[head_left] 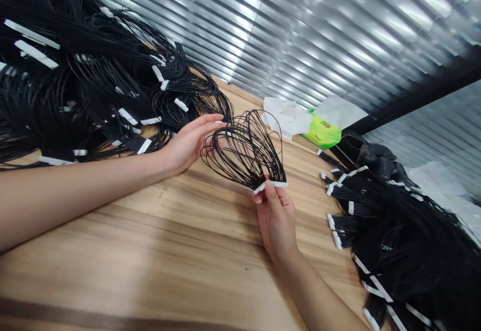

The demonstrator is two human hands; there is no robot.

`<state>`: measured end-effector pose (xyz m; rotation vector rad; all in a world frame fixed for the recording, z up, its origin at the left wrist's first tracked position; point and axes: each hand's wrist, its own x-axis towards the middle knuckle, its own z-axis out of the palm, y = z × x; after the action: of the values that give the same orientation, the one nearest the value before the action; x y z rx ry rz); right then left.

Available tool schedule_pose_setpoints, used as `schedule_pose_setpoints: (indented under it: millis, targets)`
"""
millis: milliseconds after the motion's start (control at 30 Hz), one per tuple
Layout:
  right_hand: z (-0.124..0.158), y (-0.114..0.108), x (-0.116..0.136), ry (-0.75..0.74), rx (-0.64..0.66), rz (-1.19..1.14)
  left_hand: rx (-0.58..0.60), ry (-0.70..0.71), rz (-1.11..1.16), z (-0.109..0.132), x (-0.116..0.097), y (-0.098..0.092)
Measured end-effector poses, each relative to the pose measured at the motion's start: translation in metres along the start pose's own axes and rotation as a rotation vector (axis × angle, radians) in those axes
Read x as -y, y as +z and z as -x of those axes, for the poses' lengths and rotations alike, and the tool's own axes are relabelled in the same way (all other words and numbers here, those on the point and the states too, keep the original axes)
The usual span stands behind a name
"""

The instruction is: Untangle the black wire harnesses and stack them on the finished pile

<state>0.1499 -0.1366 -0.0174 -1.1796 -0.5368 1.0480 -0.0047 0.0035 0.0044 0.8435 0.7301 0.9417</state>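
Note:
A looped bundle of thin black wires (244,145) with white strip connectors (280,184) at its two ends is held up over the wooden table. My right hand (277,216) pinches the connector ends between thumb and fingers, the two ends side by side. Spreading out above that grip, the wire loops reach toward my left hand (188,143). Its fingers are stretched out at the left side of the loops, partly behind them; whether they touch the wires I cannot tell.
A large heap of black wire harnesses (108,80) with white connectors covers the left side. Another pile (409,231) lies at the right. White tissue (287,115) and a green packet (323,129) sit at the back edge, before a corrugated metal wall (300,30). The wooden table (180,251) lies beneath.

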Motion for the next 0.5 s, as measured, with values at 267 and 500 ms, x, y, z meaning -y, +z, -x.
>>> schedule_pose_setpoints:
  millis: [267, 500]
  targets:
    - [-0.003, 0.001, 0.002, -0.069, -0.083, -0.105, 0.129, -0.067, 0.269, 0.005, 0.002, 0.000]
    - [-0.003, 0.000, 0.002, -0.077, -0.150, -0.026, 0.222, 0.521, -0.616, 0.022, 0.010, 0.000]
